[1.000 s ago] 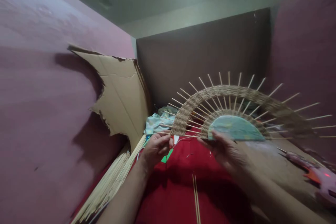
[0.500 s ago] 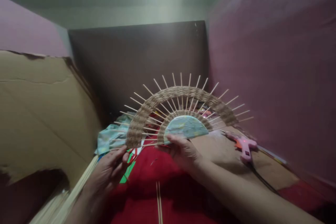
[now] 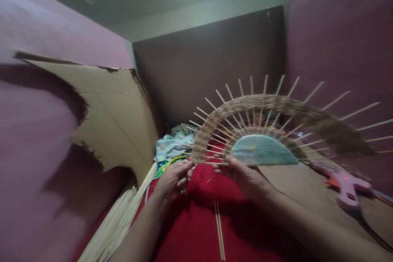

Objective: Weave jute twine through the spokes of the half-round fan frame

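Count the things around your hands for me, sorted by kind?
Hands: 2, left and right
Woven half-circle fan frame: 1
Pink glue gun: 1
Torn cardboard sheet: 1
Bundle of thin sticks: 1
Total: 6

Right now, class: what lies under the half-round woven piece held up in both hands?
Under the woven piece: red cloth, two loose sticks. Both hands hide part of the cloth.

Dim pink-mauve walls (image 3: 39,102) rise on both sides of a dark brown board (image 3: 208,65) at the far end. Above runs a pale grey-green ceiling (image 3: 172,0), faintly lit at its top edge.
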`<state>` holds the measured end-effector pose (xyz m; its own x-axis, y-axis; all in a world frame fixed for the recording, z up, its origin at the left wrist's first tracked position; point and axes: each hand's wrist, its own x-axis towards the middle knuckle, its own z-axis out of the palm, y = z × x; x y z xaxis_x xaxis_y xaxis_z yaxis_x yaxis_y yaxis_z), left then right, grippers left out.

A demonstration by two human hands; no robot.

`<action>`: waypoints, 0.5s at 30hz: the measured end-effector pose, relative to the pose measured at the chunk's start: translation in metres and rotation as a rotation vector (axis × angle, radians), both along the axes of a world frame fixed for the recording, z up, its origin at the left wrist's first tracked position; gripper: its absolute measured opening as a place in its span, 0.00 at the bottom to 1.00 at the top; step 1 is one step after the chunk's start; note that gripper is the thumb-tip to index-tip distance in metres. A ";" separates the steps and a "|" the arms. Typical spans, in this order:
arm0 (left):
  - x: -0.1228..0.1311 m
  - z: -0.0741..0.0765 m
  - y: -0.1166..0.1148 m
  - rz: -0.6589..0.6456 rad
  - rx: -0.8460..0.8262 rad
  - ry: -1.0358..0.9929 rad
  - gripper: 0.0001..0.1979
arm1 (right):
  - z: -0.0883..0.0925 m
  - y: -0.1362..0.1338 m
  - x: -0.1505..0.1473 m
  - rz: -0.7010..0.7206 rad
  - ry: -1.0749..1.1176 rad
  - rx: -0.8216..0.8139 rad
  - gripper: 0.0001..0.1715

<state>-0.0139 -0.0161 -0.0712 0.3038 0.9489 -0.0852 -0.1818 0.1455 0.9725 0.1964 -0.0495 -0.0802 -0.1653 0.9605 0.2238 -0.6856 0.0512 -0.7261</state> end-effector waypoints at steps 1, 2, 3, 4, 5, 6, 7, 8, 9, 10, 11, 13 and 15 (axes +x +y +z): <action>-0.001 0.000 0.000 -0.002 0.023 0.034 0.12 | -0.002 0.002 0.002 0.000 0.006 -0.013 0.09; -0.003 0.001 -0.001 0.004 0.052 0.076 0.12 | -0.004 0.004 0.003 -0.002 0.013 -0.018 0.09; -0.005 0.002 -0.002 0.010 0.082 0.128 0.11 | -0.005 0.006 0.005 -0.009 0.015 -0.024 0.10; -0.006 0.004 -0.002 0.025 0.115 0.190 0.12 | -0.005 0.006 0.006 -0.019 0.010 -0.027 0.10; -0.007 0.005 -0.004 0.050 0.152 0.261 0.12 | -0.005 0.007 0.007 -0.035 0.000 -0.027 0.10; -0.007 0.007 -0.005 0.077 0.191 0.340 0.12 | -0.005 0.006 0.008 -0.052 -0.016 -0.024 0.11; -0.007 0.008 -0.005 0.108 0.238 0.422 0.12 | -0.005 0.006 0.009 -0.064 -0.034 -0.019 0.11; -0.007 0.009 -0.006 0.145 0.299 0.503 0.11 | -0.005 0.005 0.009 -0.071 -0.049 -0.012 0.11; -0.007 0.010 -0.006 0.190 0.380 0.575 0.10 | -0.005 0.004 0.010 -0.071 -0.058 -0.004 0.11; -0.007 0.011 -0.005 0.237 0.479 0.631 0.08 | -0.005 0.003 0.010 -0.064 -0.064 0.003 0.11; -0.008 0.010 -0.004 0.283 0.588 0.665 0.06 | -0.005 0.002 0.010 -0.053 -0.068 0.007 0.10; -0.009 0.008 -0.001 0.363 0.776 0.667 0.05 | -0.005 0.001 0.011 -0.030 -0.071 0.012 0.10; -0.012 0.005 0.002 0.389 0.788 0.611 0.06 | -0.004 0.000 0.012 -0.007 -0.085 0.022 0.11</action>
<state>-0.0255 -0.0141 -0.0660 0.0816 0.8251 0.5591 0.4692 -0.5267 0.7088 0.2081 -0.0496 -0.0840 -0.1782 0.9566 0.2307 -0.6212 0.0724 -0.7803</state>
